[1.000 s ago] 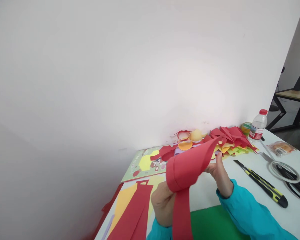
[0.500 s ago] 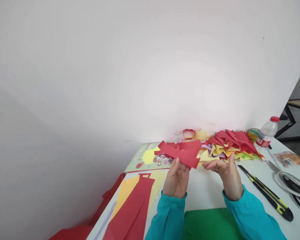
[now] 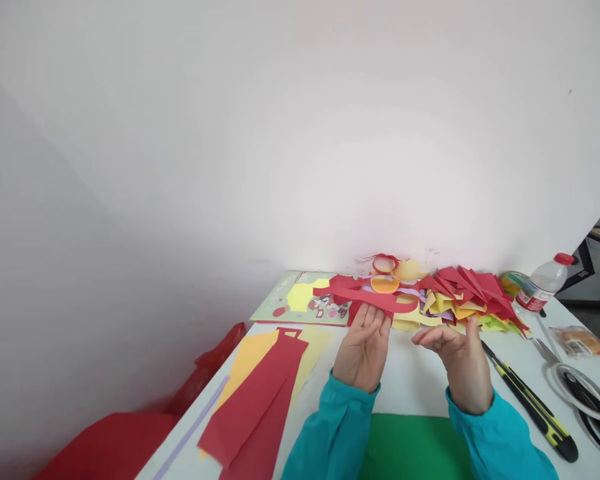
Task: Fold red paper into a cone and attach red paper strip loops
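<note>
My left hand [image 3: 364, 345] is palm up with its fingers stretched out, its fingertips at the near edge of red paper cutouts [image 3: 363, 292] by the wall. Their contact is partly hidden behind the fingers. My right hand [image 3: 460, 363] hovers over the table, fingers extended and thumb raised, with nothing in it. An orange paper oval [image 3: 384, 285] lies among the red cutouts. To their right rises a heap of folded red paper pieces [image 3: 473, 288], with yellow ones [image 3: 443, 305] beneath. A green sheet [image 3: 414, 445] lies between my forearms.
Red paper strips [image 3: 267, 400] lie at left beside a picture book [image 3: 275, 312]. On the right are a utility knife [image 3: 533, 403], a tape roll [image 3: 577, 393], a bottle [image 3: 543, 287] and a packaged snack [image 3: 580, 342]. The white wall [image 3: 300, 133] borders the table's back.
The red cutouts raised in my left hand now lie lower, on the pile by the wall, and its fingers have straightened. My right hand keeps its open pose. The view has shifted slightly.
</note>
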Tool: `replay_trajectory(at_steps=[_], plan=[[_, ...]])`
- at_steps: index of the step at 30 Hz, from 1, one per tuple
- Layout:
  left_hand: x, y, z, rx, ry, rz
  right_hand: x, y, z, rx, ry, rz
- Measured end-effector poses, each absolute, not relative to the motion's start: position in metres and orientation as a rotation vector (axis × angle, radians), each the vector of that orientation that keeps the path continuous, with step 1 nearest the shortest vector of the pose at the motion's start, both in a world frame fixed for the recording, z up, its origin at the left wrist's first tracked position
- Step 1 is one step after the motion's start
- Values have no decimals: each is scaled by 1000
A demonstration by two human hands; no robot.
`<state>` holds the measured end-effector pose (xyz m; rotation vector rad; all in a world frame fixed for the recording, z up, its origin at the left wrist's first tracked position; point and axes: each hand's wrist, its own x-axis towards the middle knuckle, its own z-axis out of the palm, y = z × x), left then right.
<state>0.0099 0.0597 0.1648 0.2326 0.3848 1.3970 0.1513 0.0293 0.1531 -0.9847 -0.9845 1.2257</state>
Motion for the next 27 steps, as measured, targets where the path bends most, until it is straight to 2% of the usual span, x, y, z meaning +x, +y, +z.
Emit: replay_trajectory(at_steps=[9,14,20,27], plan=[[13,49,175,134,199,1411,144,19,154,-1007,-1022,1255],[3,57,182,-30,308,1386,144,23,131,-1069,-941,1339],[-18,55,209,116,234,1517,149,16,94,-1170,-911,1424],[-38,51,166,139,444,1486,158,6,57,-1183,-800,1619]])
